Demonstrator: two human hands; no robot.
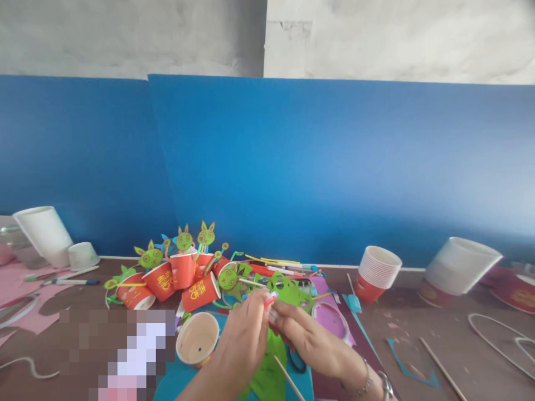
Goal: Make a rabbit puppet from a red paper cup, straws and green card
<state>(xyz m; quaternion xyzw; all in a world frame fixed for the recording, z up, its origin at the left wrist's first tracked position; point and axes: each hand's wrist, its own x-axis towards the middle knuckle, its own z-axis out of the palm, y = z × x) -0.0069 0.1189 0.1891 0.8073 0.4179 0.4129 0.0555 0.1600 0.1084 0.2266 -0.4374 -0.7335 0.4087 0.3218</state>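
My left hand [244, 334] and my right hand [311, 337] meet over the middle of the table, fingers closed together. Between their fingertips shows a small red-and-white piece [271, 301]; its kind is hard to make out. Green paper [267, 379] lies below them on a blue sheet [167, 390], with a thin wooden stick [288, 377] across it. A dark loop [297, 363], like a scissors handle, peeks out under my right wrist. Left of my left hand stands an open paper cup [179, 348] with a small hole in its bottom.
Red paper cups [165, 281] with green animal faces [184, 240] are heaped at the back left. Pens [284, 271] and cut green paper [292, 292] lie behind my hands. A purple sheet [351, 337], cup stacks [379, 267] and a wooden stick [441, 367] are rightward.
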